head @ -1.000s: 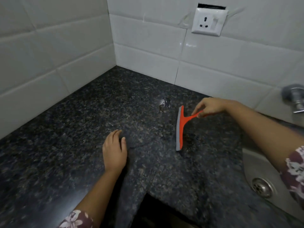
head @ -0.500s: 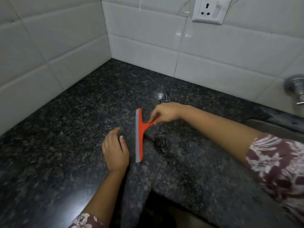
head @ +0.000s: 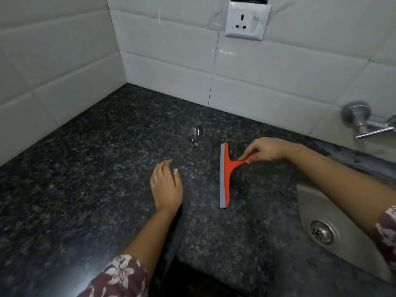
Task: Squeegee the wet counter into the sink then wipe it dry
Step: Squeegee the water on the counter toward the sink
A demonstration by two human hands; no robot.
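Two hands are seen over a dark speckled granite tabletop (head: pixel 85 179). An orange squeegee (head: pixel 225 176) with a grey rubber blade is held by the right hand (head: pixel 267 149); its thin handle is pinched between the thumb and fingers (head: pixel 246 156). The tool is T-shaped: a long straight blade edge is set against the stone, running front to back, and a flared orange neck narrows into the handle on the right. It is placed between the left hand (head: pixel 166 187) and the steel sink (head: pixel 317 202), nearer the middle of the stone. The left hand is laid palm down on the tabletop, its fingers released and holding nothing. A small glossy puddle (head: pixel 195 133) is seen behind the blade's far end, apart from it. The sink is brushed metal with a round perforated drain (head: pixel 322 232). Glossy white rectangular tiles (head: pixel 167 61) are set along both walls.
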